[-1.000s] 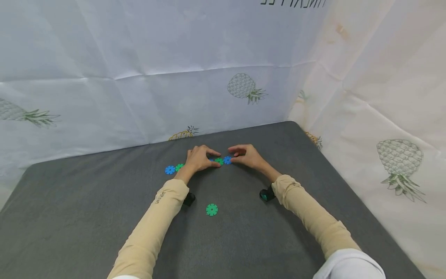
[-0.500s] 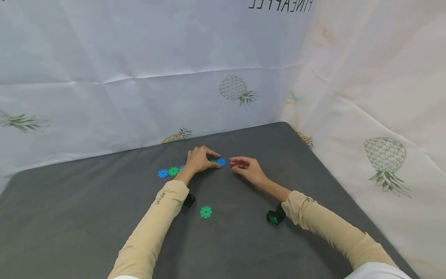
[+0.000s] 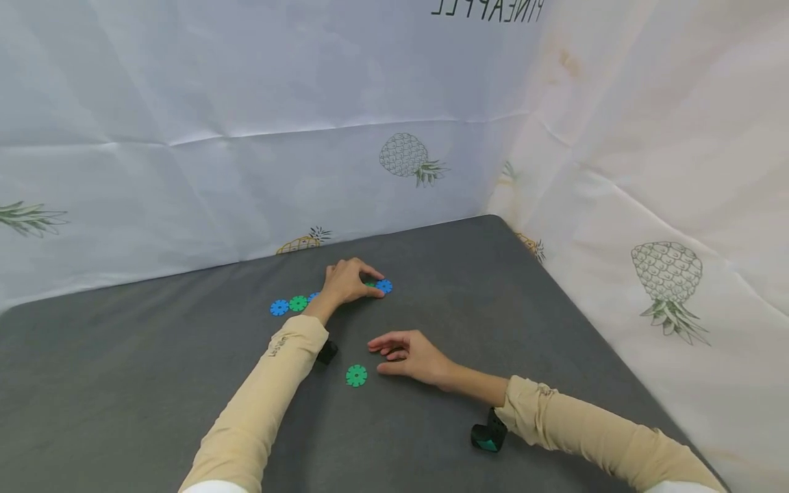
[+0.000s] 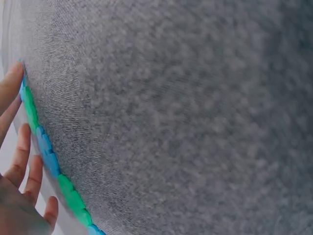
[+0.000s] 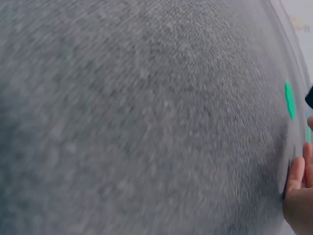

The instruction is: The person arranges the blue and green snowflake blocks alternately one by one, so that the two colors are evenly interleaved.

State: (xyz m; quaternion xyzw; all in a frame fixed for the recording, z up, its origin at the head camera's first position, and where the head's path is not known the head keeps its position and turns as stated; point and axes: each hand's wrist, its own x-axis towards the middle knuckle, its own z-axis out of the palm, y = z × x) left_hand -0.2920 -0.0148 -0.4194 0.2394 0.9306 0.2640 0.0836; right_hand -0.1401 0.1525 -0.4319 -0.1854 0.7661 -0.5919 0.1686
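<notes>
Several flat notched toy discs, blue and green by turns, lie in a row on the grey table; a blue disc [image 3: 280, 307] starts it at the left. At its right end, my left hand [image 3: 346, 282] holds the blue notched disc [image 3: 384, 286] between thumb and index finger. That hand hides the middle of the row. In the left wrist view, its other fingers spread above a green disc [image 4: 73, 199]. Nearer me, a loose green notched disc [image 3: 356, 376] lies flat by itself. My right hand [image 3: 414, 356] hovers just right of it, fingers loosely bent, holding nothing.
The grey table [image 3: 154, 383] meets a white pineapple-print cloth [image 3: 246, 198] along its back and right edges. A black wrist camera [image 3: 489, 437] sits under the right sleeve, and another black camera [image 3: 327, 352] under the left wrist.
My right hand has let go of the end blue disc and come back toward the loose green disc. My left hand's thumb and index, earlier around a green disc, are now at the end blue one.
</notes>
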